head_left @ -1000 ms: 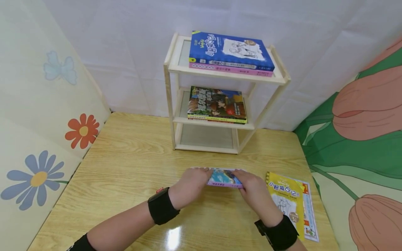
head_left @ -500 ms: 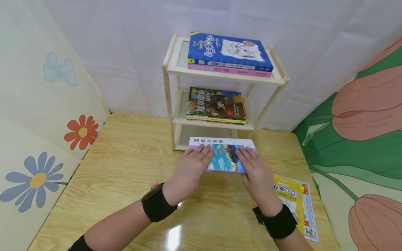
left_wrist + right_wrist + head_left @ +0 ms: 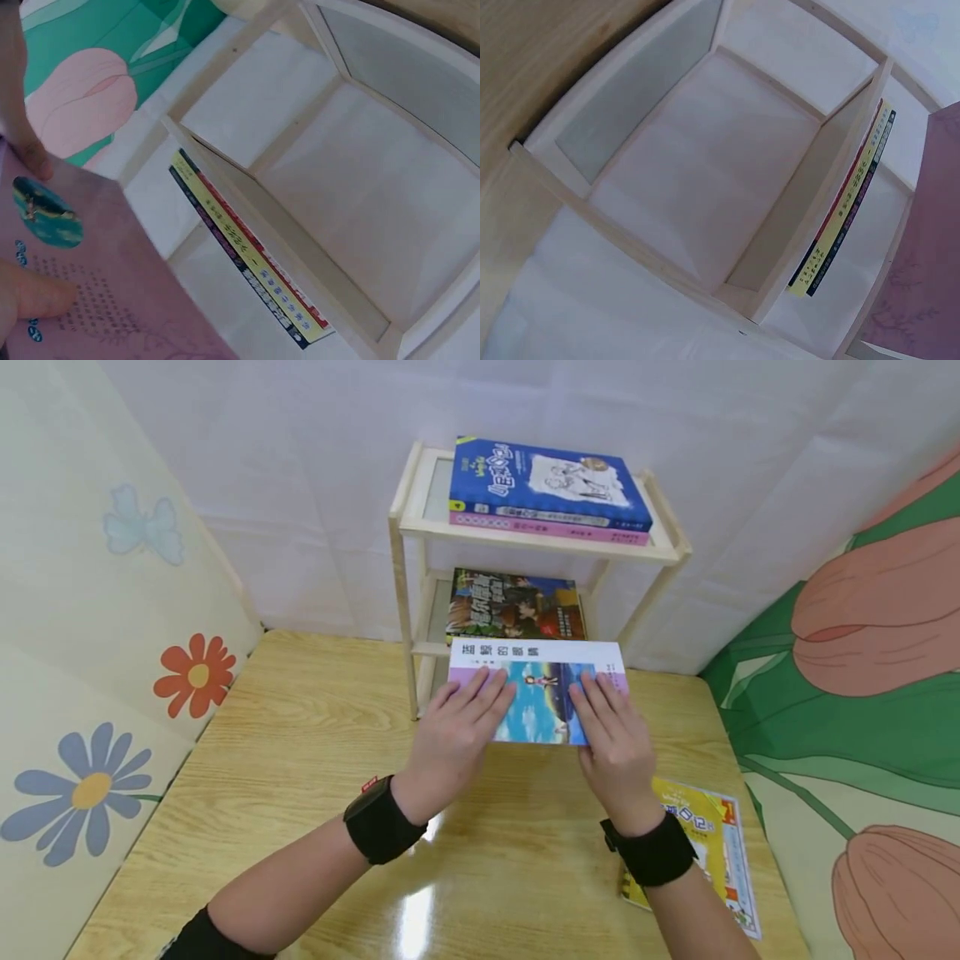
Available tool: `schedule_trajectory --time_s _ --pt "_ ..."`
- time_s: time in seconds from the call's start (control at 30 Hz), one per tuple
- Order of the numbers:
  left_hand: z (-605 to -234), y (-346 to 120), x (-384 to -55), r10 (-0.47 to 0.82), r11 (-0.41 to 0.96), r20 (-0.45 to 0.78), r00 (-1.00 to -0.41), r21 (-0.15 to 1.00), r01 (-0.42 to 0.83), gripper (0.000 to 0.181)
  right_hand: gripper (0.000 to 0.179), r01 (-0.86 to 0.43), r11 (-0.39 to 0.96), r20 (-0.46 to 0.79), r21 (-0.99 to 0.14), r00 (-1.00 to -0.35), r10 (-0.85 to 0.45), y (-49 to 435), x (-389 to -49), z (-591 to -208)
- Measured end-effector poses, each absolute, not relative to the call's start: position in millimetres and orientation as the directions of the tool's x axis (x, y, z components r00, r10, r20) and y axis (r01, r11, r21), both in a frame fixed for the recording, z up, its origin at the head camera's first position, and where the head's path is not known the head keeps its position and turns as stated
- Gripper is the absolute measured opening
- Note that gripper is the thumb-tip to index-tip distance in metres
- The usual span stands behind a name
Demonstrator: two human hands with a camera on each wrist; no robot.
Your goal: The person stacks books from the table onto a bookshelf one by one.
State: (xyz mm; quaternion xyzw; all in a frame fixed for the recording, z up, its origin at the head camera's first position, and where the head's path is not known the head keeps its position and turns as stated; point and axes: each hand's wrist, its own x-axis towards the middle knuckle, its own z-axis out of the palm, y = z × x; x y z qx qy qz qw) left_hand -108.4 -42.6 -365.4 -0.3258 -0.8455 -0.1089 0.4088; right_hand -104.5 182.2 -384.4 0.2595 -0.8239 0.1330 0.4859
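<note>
Purple, white and blue, the thin paperback book (image 3: 542,700) is held before the pale wooden three-tier shelf (image 3: 540,544), cover up, long axis left to right, title band (image 3: 555,650) shelfward. My left hand (image 3: 457,727) and right hand (image 3: 618,752) pinch it, fingers pointing forward on top, thumbs beneath.

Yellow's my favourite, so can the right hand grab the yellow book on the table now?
Probably not without letting go: the right hand is busy holding the purple book, though the yellow book lies close by.
</note>
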Motion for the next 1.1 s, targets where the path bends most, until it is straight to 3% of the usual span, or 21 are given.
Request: schedule_trajectory --time_s 0.17,0.37,0.6,0.8,1.1 --pt "-363.6 -44.1 -126.5 0.441 0.757 0.823 -0.359 -0.126 0.641 0.039 0.033 -0.553 0.827 0.915 0.101 -0.274 -0.295 178.5 -122.6 -375.1" --pt "-363.8 -48.6 -152.6 0.455 0.763 0.843 -0.286 -0.203 0.614 0.036 0.032 -0.531 0.836 0.933 0.138 -0.214 -0.289 174.8 -149.7 -377.1" --pt "-369.4 -50.6 -177.9 0.478 0.772 0.823 -0.308 -0.225 0.594 0.036 0.03 -0.524 0.841 0.9 0.136 -0.289 -0.326 175.3 -174.5 -382.9" --pt "-375.1 -50.4 -188.6 0.48 0.778 0.807 -0.344 -0.21 0.592 0.039 0.03 -0.513 0.844 0.88 0.155 -0.316 -0.353 176.8 -184.0 -383.2" --pt "-369.4 -50.9 -204.4 0.491 0.779 0.763 -0.421 -0.168 0.604 0.035 0.032 -0.489 0.862 0.816 0.133 -0.44 -0.376 173.3 -194.5 -377.4"
